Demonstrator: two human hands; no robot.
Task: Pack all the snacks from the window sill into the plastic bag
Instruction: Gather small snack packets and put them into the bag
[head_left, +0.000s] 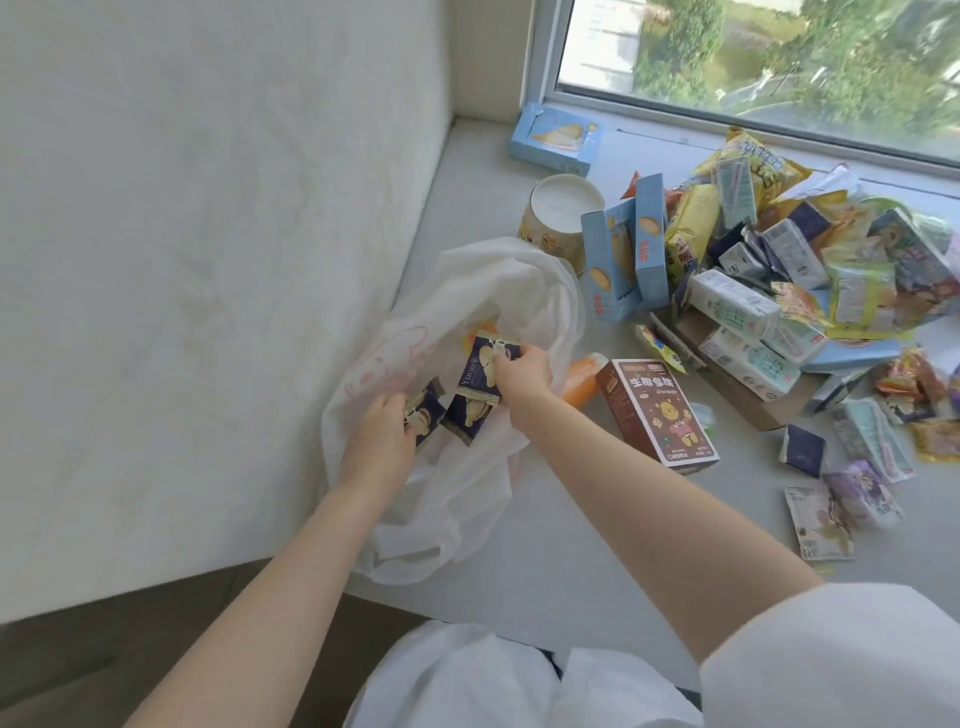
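Both hands inside plastic bag (467, 291): right hand (519, 371) pinches navy "Yuosee" packet (480, 371); left hand (382, 436) grips another packet (427, 410).

Navy packet (482, 370): "Yuosee", probably; blurred.

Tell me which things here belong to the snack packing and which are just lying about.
Part of the job:
plastic bag
dark blue packets, in the left hand and the right hand
brown box
orange bottle
paper tub
snack pile
blue box by the window

Just there:
window
white wall
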